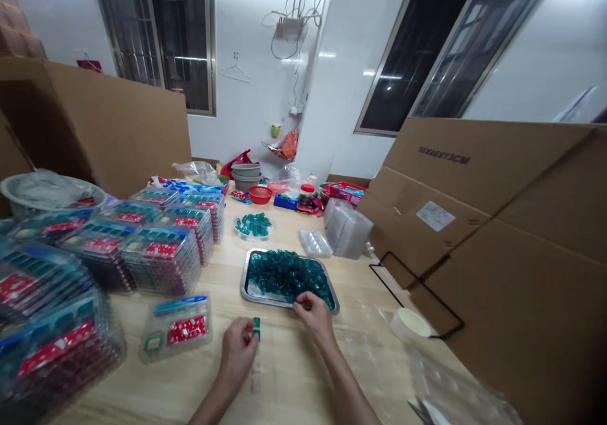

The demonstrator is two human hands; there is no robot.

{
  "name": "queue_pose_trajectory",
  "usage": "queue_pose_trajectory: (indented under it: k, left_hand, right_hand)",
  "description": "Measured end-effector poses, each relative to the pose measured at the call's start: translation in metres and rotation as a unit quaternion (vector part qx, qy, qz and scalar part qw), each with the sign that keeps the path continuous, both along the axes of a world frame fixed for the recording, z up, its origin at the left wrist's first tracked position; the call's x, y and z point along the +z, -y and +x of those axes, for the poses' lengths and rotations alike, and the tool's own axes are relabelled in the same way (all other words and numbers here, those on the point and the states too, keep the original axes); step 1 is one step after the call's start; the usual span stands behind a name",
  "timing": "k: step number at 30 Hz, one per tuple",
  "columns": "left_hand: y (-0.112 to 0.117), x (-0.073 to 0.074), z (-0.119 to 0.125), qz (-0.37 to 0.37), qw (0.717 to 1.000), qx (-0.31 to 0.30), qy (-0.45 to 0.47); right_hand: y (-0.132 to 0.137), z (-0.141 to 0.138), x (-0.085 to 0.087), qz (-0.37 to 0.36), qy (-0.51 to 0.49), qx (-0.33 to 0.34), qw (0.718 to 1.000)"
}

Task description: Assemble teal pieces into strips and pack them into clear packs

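A metal tray [246, 289] heaped with small teal pieces [284, 274] lies in the middle of the wooden table. My right hand [313, 313] rests at the tray's near edge, fingers curled into the teal pieces. My left hand [238, 351] is closed, pinching one small teal piece [257, 328] just in front of the tray. A single clear blister pack with a red card [176, 328] lies to the left of my left hand.
Stacks of filled blister packs [161, 257] cover the left side. A small dish of teal pieces [253, 226] and empty clear trays [348, 227] sit behind the metal tray. Large cardboard sheets [497, 235] lean at right, a tape roll [410, 324] beside them.
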State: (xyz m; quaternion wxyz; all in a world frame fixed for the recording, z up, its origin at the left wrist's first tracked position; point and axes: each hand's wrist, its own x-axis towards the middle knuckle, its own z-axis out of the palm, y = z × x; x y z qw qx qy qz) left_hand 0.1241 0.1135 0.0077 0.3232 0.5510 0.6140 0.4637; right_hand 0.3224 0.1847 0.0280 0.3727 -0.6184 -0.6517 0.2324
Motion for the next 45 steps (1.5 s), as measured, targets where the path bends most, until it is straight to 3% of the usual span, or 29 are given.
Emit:
queue_pose_trajectory:
  k: [2, 3, 6, 8, 11, 15, 18, 23, 26, 31, 36, 42, 45]
  left_hand:
    - [0.004, 0.014, 0.002, 0.013, 0.999, 0.000, 0.031]
    - [0.004, 0.020, 0.004, 0.004, 0.998, -0.008, 0.059]
    - [0.003, 0.029, 0.009, -0.030, 0.985, -0.039, 0.167]
    - [0.001, 0.030, 0.009, -0.047, 0.972, -0.051, 0.223]
    - [0.001, 0.028, 0.005, -0.087, 0.954, -0.067, 0.279]
    - [0.001, 0.031, -0.005, -0.122, 0.943, -0.087, 0.296]
    - [0.001, 0.031, -0.010, -0.118, 0.955, -0.080, 0.261]
    - [0.003, 0.018, -0.014, -0.106, 0.989, -0.081, 0.067]
    - [0.007, 0.010, -0.012, -0.106, 0.990, -0.069, -0.064]
    - [0.012, 0.008, -0.006, -0.094, 0.986, -0.060, -0.128]
    - [0.017, 0.012, 0.000, -0.100, 0.977, -0.077, -0.175]
    - [0.021, 0.018, 0.007, -0.114, 0.962, -0.083, -0.234]
    - [0.020, 0.015, 0.008, -0.111, 0.961, -0.084, -0.239]
  right_hand:
    - [0.013, -0.013, -0.001, -0.054, -0.128, 0.047, 0.989]
    - [0.021, -0.021, -0.002, -0.094, -0.210, 0.072, 0.970]
    - [0.044, -0.041, -0.003, -0.205, -0.417, 0.128, 0.876]
    - [0.055, -0.050, -0.003, -0.233, -0.461, 0.141, 0.845]
    - [0.061, -0.057, 0.001, -0.262, -0.491, 0.143, 0.819]
    - [0.059, -0.058, 0.007, -0.293, -0.518, 0.153, 0.789]
    - [0.057, -0.060, 0.005, -0.269, -0.503, 0.163, 0.805]
    - [0.055, -0.065, -0.010, -0.233, -0.339, 0.157, 0.898]
    - [0.056, -0.066, -0.014, -0.202, -0.268, 0.144, 0.931]
    - [0.061, -0.067, -0.007, -0.094, -0.097, 0.114, 0.984]
    - [0.051, -0.055, -0.002, -0.061, -0.011, 0.123, 0.990]
    - [0.012, -0.005, 0.006, 0.025, 0.082, 0.009, 0.996]
    - [-0.002, 0.011, 0.007, 0.037, 0.134, -0.006, 0.990]
